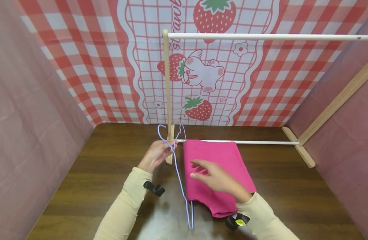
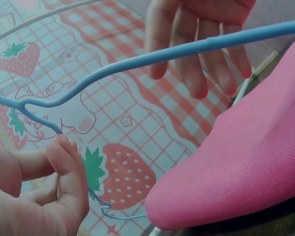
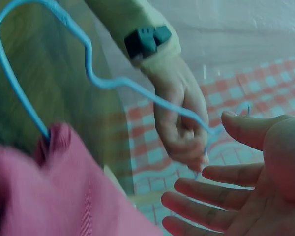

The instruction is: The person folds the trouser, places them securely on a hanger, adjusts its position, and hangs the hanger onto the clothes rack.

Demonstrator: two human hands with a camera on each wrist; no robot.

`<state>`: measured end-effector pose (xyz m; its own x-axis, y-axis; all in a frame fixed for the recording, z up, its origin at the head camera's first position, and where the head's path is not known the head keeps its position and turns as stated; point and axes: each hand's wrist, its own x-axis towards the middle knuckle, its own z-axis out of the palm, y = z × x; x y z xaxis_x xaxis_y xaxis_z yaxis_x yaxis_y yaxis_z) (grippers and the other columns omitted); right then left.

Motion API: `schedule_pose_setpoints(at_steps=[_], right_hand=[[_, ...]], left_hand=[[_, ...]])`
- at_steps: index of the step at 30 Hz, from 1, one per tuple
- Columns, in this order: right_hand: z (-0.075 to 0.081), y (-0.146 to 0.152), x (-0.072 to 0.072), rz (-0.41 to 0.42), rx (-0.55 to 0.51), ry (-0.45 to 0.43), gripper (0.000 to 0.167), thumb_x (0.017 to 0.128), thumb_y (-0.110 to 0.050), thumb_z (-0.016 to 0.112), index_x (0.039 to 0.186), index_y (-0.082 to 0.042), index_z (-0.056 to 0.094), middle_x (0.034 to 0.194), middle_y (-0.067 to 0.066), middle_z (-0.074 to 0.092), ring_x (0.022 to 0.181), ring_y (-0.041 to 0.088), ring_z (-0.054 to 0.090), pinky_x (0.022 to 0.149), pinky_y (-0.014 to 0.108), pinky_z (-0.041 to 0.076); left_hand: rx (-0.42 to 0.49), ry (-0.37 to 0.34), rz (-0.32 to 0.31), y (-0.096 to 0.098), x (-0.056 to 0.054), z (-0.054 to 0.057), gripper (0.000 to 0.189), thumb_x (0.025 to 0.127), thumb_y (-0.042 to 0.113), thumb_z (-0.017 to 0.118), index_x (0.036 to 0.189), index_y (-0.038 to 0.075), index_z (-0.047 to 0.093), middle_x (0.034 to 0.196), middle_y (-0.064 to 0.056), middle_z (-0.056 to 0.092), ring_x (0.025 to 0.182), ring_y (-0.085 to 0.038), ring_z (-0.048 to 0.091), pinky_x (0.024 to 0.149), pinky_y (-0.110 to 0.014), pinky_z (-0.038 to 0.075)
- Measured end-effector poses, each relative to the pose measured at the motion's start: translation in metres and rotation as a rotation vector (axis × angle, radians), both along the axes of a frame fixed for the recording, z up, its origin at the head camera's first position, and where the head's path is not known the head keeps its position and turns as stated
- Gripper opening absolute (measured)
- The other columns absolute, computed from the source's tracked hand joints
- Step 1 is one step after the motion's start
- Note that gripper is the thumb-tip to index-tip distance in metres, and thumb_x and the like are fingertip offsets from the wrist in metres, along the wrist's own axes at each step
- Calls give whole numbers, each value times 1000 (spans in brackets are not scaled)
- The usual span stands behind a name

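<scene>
My left hand [image 1: 158,153] pinches a pale purple wire clothes hanger [image 1: 180,180] just below its hook, at the neck. A folded bright pink cloth garment [image 1: 223,156] is draped over the hanger's lower part, and one bent end of the wire sticks out past it toward me. Over the garment, my right hand [image 1: 214,175] is held with fingers spread and nothing in them. The left wrist view shows the thumb and fingertips of the left hand [image 2: 44,191] at the wire. In the right wrist view, the right hand's palm [image 3: 250,182] faces the hanger.
A wooden rack stands on the brown table [image 1: 112,186], with a white top rail [image 1: 262,37] and a white lower rail [image 1: 271,142] behind the garment. Another wire hanger [image 1: 184,131] shows behind the garment by the left post [image 1: 167,83]. A strawberry-print curtain [image 1: 97,66] hangs behind.
</scene>
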<state>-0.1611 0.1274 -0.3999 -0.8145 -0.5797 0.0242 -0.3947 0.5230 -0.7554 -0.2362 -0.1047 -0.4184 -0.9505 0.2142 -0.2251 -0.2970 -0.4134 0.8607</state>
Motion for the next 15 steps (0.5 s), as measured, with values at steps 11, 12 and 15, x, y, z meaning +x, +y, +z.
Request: schedule_pose_setpoints(at_steps=[11,12,15], right_hand=[[-12,-36,8,20,-150,-90,39,95,-12,61,127,10,57,94,20,72,82,31,71,71,21,55],[-13,-38,8,17,-168,-100,37,95,-10,60,126,11,57,93,22,72,80,34,70,69,21,55],[-15,-42,9,10,-202,-128,34,94,-5,60,122,14,58,89,25,71,72,34,70,62,24,56]], left_hand=[[38,-29,26,4,-1,1,28,96,-4,49,79,8,67,77,0,68,67,-4,62,63,-14,50],[41,-31,28,4,0,1,28,96,-4,49,79,8,67,77,0,68,67,-4,62,63,-14,50],[40,-35,31,4,0,1,28,96,-4,50,79,9,68,75,0,68,66,-4,61,62,-13,50]])
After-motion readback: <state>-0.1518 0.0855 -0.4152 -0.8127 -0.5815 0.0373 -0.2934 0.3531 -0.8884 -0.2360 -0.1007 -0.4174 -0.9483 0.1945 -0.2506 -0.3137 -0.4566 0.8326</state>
